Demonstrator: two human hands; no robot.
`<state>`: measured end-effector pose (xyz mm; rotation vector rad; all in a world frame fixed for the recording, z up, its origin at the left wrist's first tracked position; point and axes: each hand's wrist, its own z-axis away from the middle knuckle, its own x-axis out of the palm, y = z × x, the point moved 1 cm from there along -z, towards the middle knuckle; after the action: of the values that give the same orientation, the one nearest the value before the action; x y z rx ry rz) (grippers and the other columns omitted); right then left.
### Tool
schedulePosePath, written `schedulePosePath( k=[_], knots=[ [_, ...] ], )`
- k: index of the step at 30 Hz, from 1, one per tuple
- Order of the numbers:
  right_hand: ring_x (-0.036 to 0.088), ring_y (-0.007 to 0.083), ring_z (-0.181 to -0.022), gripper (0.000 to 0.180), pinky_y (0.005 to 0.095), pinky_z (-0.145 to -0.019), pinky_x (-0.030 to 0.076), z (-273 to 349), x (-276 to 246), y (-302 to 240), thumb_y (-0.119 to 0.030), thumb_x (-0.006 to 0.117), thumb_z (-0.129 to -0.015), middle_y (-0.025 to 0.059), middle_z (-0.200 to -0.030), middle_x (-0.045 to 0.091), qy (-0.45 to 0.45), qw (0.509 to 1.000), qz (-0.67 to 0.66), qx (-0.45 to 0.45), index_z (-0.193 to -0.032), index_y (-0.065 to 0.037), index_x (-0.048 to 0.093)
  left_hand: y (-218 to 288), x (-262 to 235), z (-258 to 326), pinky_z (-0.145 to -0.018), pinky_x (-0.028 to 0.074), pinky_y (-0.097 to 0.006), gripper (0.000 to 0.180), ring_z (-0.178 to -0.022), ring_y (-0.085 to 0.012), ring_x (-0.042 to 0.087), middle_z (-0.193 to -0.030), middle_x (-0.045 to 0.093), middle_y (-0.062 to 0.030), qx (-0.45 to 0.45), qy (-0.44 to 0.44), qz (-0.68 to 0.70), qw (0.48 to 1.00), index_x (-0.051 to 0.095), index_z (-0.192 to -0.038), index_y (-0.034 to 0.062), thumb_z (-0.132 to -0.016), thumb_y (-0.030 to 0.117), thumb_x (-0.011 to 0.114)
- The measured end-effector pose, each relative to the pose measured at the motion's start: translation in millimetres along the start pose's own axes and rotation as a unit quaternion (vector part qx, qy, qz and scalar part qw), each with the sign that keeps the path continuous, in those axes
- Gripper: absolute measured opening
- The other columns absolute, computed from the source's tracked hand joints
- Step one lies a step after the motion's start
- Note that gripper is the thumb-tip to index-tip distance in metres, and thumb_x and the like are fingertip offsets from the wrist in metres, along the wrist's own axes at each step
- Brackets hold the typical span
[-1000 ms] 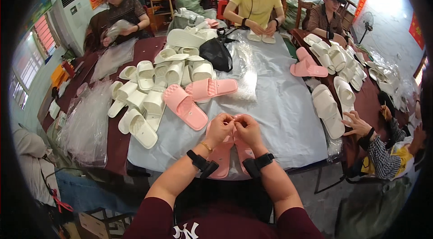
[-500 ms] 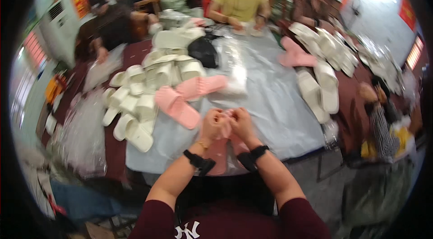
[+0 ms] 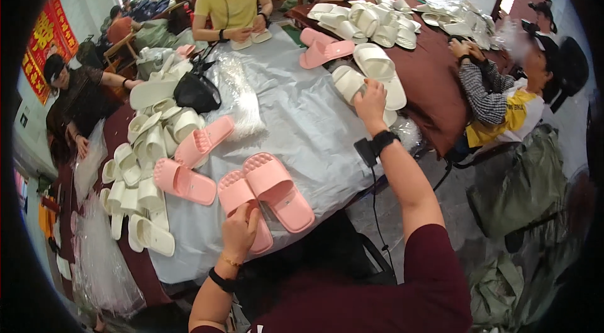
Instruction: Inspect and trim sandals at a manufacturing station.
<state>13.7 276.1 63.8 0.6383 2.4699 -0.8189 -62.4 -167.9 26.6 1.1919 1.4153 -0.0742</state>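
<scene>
A pair of pink slippers with textured footbeds lies at the table's front edge: a left one (image 3: 234,189) and a right one (image 3: 290,206). My left hand (image 3: 239,232) is over the left slipper's lower part, fingers curled; what they hold, if anything, is hidden. My right arm stretches out to a pair of white slippers (image 3: 377,61) at the table's right edge. There my right hand (image 3: 371,108) has its fingers closed at the strap of the nearer white slipper (image 3: 345,86). Two more pink slippers (image 3: 182,181) lie left of the front pair, partly overlapping.
A heap of white slippers (image 3: 151,144) covers the left side, beside a black bag (image 3: 198,89) and clear plastic sleeves (image 3: 239,97). More pink slippers (image 3: 326,50) and white slippers (image 3: 371,22) lie at the far right. Co-workers sit around the table (image 3: 296,113).
My hands were together over the front pink slippers; now they are apart. The right has reached out to the white slippers, the left has dropped leftward. The view has turned right.
</scene>
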Motion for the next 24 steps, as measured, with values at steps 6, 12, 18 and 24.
schedulePosePath(
  k=[6,12,18,24],
  knots=[
    [0.046,0.0291,-0.114,0.036,0.0459,-0.09,0.041,-41.5,12.4,33.9,-0.018,0.06,-0.077,0.0123,-0.12,0.052,-0.084,0.966,0.242,-0.014,-0.111,-0.007,0.055,19.3,7.4,-11.3,-0.055,0.049,-0.046,0.05,-0.06,-0.0398,0.063,-0.064,0.062,-0.0235,-0.052,-0.02,-0.159,0.986,0.061,-0.09,0.0005,-0.086,0.05,0.055],
    [0.047,0.0254,-0.115,0.029,0.0436,-0.09,0.04,-55.7,29.6,54.0,-0.019,0.051,-0.086,0.0094,-0.12,0.053,-0.108,0.94,0.321,-0.035,-0.112,-0.009,0.058,22.0,25.1,-35.5,-0.064,0.05,-0.048,0.047,-0.069,-0.0411,0.063,-0.073,0.064,-0.0244,-0.087,-0.037,-0.199,0.975,0.06,-0.08,-0.0013,-0.084,0.046,0.057],
    [0.054,0.0239,-0.103,0.02,0.0424,-0.087,0.042,-61.6,61.3,47.6,-0.022,0.055,-0.081,0.007,-0.102,0.061,-0.044,0.937,0.333,-0.1,-0.095,-0.013,0.067,13.2,24.0,-35.6,-0.062,0.05,-0.047,0.032,-0.067,-0.0386,0.063,-0.073,0.064,-0.0213,-0.088,0.02,-0.162,0.983,0.062,-0.079,0.0019,-0.084,0.033,0.055],
    [0.055,0.0298,-0.104,0.024,0.0423,-0.089,0.043,-71.3,45.4,71.7,-0.016,0.048,-0.085,0.011,-0.104,0.062,-0.075,0.952,0.247,-0.163,-0.097,-0.01,0.067,6.5,22.4,-43.5,-0.065,0.047,-0.049,0.022,-0.071,-0.0388,0.061,-0.076,0.062,-0.022,-0.111,0.032,-0.069,0.991,0.06,-0.079,0.002,-0.081,0.023,0.052]
  ],
)
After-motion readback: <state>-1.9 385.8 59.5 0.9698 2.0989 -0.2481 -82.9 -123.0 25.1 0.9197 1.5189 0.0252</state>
